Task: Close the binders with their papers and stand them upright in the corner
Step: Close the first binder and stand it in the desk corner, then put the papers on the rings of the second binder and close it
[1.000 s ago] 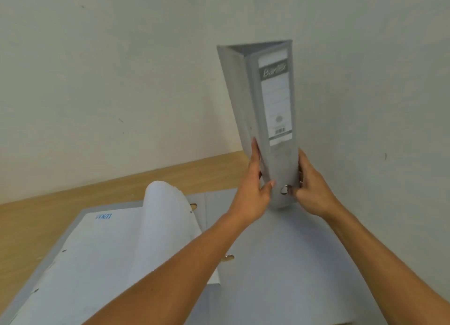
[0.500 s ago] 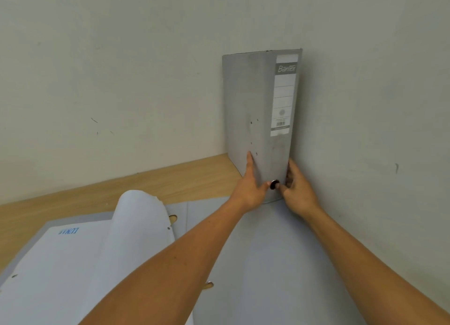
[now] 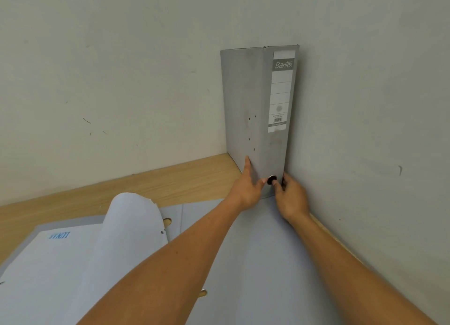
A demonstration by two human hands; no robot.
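A closed grey binder (image 3: 253, 101) with a white spine label stands upright in the corner where the two walls meet, its spine facing me. My left hand (image 3: 247, 187) presses its left cover near the bottom. My right hand (image 3: 291, 198) grips the bottom right edge of the spine by the finger ring. A second grey binder (image 3: 258, 259) lies open flat on the table under my arms, with white papers (image 3: 56, 268) on its left half and one sheet curled upward.
The wooden table (image 3: 170, 183) shows as a strip along the back wall and a thin edge along the right wall (image 3: 365, 105). Both walls are bare and pale.
The binder went from tilted in the air to standing upright in the corner. Both hands moved with it, back and right, and stay on its lower end.
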